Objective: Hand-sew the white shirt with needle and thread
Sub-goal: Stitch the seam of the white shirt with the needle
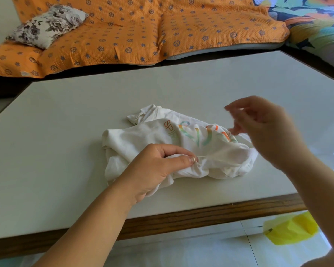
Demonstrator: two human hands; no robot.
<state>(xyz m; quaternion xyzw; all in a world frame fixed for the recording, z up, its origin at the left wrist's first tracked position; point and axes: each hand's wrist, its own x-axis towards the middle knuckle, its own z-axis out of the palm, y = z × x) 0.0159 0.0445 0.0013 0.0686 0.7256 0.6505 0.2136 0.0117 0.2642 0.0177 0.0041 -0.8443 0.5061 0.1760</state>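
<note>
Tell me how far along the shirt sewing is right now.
Done: the white shirt lies bunched on the table, and a thread runs out of the fabric, so stitching seems begun. In hand: the left hand pinches a fold; the right hand hangs raised and blurred, likely drawing thread, though no needle shows. Left: stitch count unreadable; no knot visible.
</note>
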